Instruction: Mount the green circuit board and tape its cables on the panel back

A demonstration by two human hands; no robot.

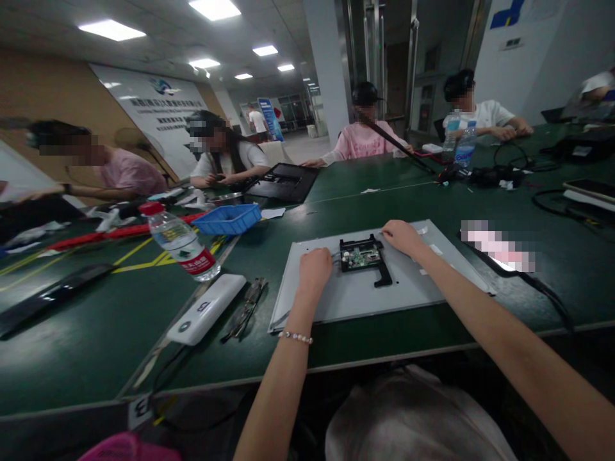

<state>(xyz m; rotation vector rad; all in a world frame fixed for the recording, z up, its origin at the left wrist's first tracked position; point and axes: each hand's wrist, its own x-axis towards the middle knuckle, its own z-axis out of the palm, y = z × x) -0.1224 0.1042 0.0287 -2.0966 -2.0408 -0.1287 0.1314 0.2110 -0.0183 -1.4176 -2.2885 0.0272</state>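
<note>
A flat grey panel (327,301) lies on the green table in front of me. On it sits a black plastic frame (383,275) holding a small green circuit board (361,257). My left hand (316,267) is closed just left of the frame, its knuckles up. A thin dark strand seems to run between it and the board, but the fingertips are hidden. Beyond the frame's upper right corner, my right hand (402,237) rests over the panel with fingers bent together. What it pinches, if anything, cannot be made out.
Left of the panel are folded glasses (246,308), a white power bank (209,309), a water bottle (181,246) and a blue tray (228,219). A phone (497,248) with a cable lies to the right. Several people sit around the table (413,195).
</note>
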